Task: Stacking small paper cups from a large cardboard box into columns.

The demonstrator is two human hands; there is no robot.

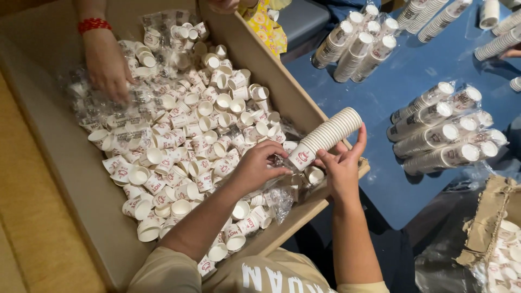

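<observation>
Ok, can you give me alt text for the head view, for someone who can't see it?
Both hands, left hand and right hand, hold a nested stack of paper cups over a cardboard box full of loose paper cups. Another person's hand reaches into the box; wrapped cup stacks lie on a blue table.

The person wears a beige short-sleeved shirt (239, 274) with white block lettering; both forearms and hands are bare.
</observation>
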